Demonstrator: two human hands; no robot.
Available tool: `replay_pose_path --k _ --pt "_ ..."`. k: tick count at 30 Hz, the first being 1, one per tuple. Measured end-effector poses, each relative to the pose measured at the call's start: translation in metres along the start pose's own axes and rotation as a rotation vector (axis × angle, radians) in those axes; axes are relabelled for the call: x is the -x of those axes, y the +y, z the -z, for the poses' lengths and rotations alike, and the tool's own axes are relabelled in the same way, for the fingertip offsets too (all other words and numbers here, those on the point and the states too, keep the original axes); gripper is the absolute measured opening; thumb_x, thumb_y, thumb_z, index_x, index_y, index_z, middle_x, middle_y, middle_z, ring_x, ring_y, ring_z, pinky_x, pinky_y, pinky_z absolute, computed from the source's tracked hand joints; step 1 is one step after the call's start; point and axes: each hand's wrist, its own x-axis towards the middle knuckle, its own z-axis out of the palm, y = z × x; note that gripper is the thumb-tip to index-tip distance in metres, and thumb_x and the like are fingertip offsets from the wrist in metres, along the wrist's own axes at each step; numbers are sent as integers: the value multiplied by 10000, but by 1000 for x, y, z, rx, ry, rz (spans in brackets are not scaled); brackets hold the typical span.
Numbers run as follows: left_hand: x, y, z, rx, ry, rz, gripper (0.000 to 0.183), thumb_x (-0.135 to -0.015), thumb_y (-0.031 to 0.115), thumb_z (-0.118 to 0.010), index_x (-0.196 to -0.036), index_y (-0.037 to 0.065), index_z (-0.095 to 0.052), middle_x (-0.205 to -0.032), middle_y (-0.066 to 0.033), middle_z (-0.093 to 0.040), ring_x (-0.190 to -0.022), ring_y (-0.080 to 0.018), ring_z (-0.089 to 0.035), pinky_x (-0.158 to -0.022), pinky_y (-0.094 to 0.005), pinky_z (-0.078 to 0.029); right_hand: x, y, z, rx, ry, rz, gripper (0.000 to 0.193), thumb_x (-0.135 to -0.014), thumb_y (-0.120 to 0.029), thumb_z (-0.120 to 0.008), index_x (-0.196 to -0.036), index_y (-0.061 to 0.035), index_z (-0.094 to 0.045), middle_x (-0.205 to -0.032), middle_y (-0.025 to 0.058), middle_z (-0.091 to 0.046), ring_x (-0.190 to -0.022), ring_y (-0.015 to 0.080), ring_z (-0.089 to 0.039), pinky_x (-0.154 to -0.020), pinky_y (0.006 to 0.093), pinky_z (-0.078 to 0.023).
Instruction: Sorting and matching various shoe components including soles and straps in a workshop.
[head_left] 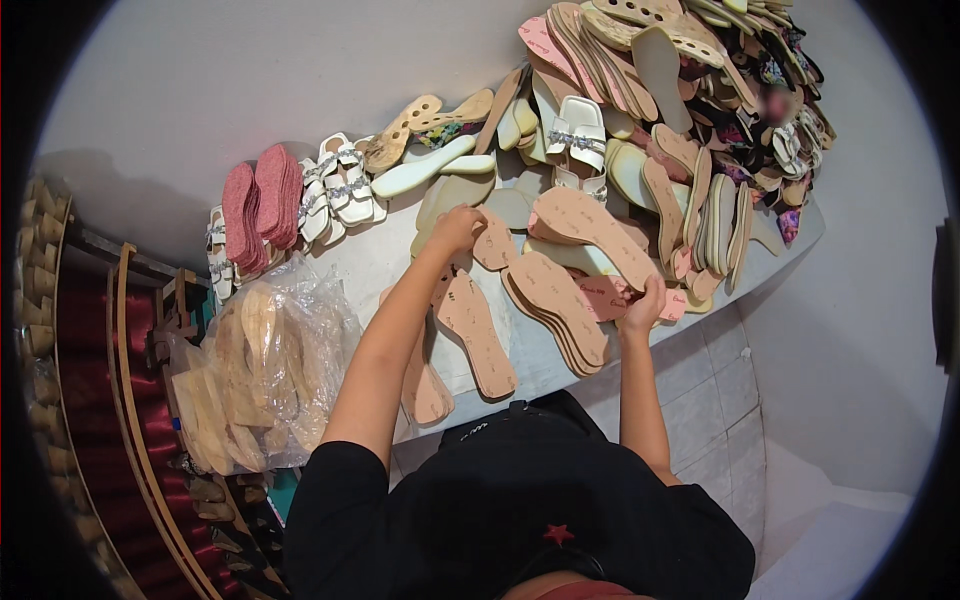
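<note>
My left hand (460, 229) is closed on the edge of a tan insole (492, 242), above the middle of the table. At the right, my right hand (643, 306) grips the narrow end of another tan printed insole (598, 226), its wide end pointing up and left. Between my arms lies a stack of matching insoles (560, 310). More insoles (478, 335) rest left of that stack, partly behind my left forearm. A pink printed piece (605, 297) shows beneath the insole in my right hand.
White sandals (348, 180) and stacked red soles (275, 200) line the table's back left. A clear plastic bag (275, 350) of wooden-coloured soles sits at the left. Heaped soles and sandals (690, 190) cover the right end of the white table (510, 345). Shelving (130, 400) stands far left.
</note>
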Motion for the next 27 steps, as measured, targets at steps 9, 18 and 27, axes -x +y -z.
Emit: replay_pose_path --k 9,18,27 --pt "-71 -2 20 261 490 64 212 -698 134 -562 -895 146 -639 -943 -88 -555 -950 -288 -481 -808 -407 -401 -23 53 6 939 -233 -6 405 -867 -343 -459 -981 36 -545 -833 102 -583 -756 166 -539 -699 287 -423" --pt "-139 -15 8 -31 94 283 409 -781 385 -481 -1128 185 -558 -1357 -100 -285 -1237 -354 -225 -933 -586 -212 -12 28 -23 740 -231 113 229 -796 -152 -534 -960 7 -548 -894 135 -529 -837 225 -505 -743 339 -418" --pt "-137 -24 33 340 682 142 330 -751 211 -575 -1038 49 -584 -1140 -127 -532 -1036 -282 -499 -894 -419 -369 -38 22 -117 603 -603 303 221 -764 -126 -545 -941 6 -551 -891 136 -543 -844 260 -529 -754 324 -424"
